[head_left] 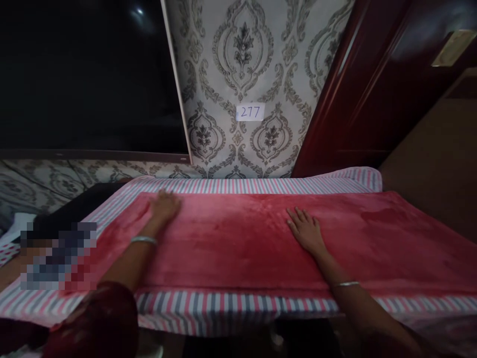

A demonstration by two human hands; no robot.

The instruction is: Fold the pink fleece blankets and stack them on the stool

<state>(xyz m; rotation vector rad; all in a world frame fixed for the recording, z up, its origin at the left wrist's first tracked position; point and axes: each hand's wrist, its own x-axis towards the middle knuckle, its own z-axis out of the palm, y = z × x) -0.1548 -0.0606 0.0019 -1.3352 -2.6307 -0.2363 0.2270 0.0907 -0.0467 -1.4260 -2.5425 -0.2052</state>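
Resting open and flat, the left hand [164, 206] and right hand [305, 229] pressed the red blanket [238, 248], spread nearly smooth over the striped sheet [223, 186]; only creases near its right edge seemed left.

Damask wallpaper [242, 59] behind, bearing a small white label [250, 112] marked 277. Dark screen [85, 74] at left, glossy maroon door [365, 84] at right. Pink-and-grey striped sheet [238, 186] spread below the wall. Black cloth [74, 209] at far left.
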